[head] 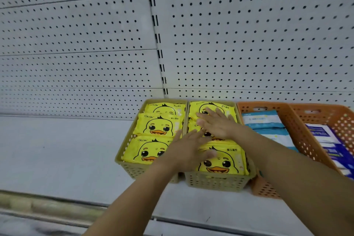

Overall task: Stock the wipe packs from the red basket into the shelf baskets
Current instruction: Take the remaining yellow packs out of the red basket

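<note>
Forearms reach in over the shelf (pixel 57 149) edge. Left hand (pixel 188 149) lies flat, fingers spread, on the front wipe pack (pixel 224 163) of the green basket (pixel 216 182); right hand (pixel 218 123), fingers straight, presses packs behind. Packs lie crosswise. Middle pack mostly hidden; red basket out of view.

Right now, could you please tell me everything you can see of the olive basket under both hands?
The olive basket is perforated plastic, rectangular, standing upright on the grey shelf between a matching basket and an orange basket, seemingly touching both. It is full of yellow duck wipe packs. The left hand and right hand, fingers straight, lie on or just above the packs.
</note>
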Tool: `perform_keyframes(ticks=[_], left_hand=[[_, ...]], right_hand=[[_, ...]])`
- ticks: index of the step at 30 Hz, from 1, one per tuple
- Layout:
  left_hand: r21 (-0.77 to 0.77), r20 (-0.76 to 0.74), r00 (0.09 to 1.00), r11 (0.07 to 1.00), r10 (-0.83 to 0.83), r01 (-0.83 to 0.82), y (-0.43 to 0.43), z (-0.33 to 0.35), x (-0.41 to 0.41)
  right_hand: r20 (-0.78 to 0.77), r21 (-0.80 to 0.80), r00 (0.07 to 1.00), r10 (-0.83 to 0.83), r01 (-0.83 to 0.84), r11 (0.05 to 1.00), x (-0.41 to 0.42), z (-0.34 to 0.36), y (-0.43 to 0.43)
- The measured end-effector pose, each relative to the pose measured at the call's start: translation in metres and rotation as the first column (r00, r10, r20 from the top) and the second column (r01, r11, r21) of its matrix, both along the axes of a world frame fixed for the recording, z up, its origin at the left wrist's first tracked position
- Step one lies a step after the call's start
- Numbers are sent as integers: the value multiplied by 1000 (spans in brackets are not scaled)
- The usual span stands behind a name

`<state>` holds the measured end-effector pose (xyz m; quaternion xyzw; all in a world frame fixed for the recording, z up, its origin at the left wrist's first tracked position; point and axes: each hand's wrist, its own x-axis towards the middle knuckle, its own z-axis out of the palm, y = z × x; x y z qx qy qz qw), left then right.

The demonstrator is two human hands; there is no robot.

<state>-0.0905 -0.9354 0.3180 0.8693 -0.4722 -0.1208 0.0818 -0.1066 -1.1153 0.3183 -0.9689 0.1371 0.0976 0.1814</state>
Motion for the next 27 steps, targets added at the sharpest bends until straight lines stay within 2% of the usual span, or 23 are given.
perform_keyframes(ticks=[2, 4, 6, 8, 10, 14, 19, 22, 27], left_hand=[[-152, 75, 991, 984, 109, -97, 14, 1, 18], [-192, 184, 946, 954, 267, -232, 31, -2, 45], [-98, 197, 915, 936, 351, -338, 46, -10, 72], [60, 132, 923, 927, 360, -370, 53, -18, 87], [128, 80, 936, 928, 343, -351, 52, -25, 92], [96, 16, 938, 934, 345, -345, 51, -26, 99], [151, 8, 970, 958, 244, -243, 65, -22, 94], [206, 4, 989, 968, 148, -145, 76, -21, 93], [264, 22, 995, 959, 99, -101, 78, -16, 86]], right_hand=[[79, 12, 997, -23, 22, 1000, -13, 2, 3], [130, 19, 990, -52, 50, 999, -31, -3, 14], [101, 0, 993, -53, 53, 999, -45, -11, 27], [46, -86, 998, -33, 37, 996, -48, -20, 36], [32, -149, 999, -41, 45, 988, -46, -26, 38], [9, -172, 997, -75, 76, 982, -41, -26, 40], [-52, -34, 995, -84, 83, 996, -60, -10, 53], [-103, -4, 993, -56, 55, 998, -74, -6, 60], [-186, -4, 982, -39, 38, 999, -72, 0, 61]])
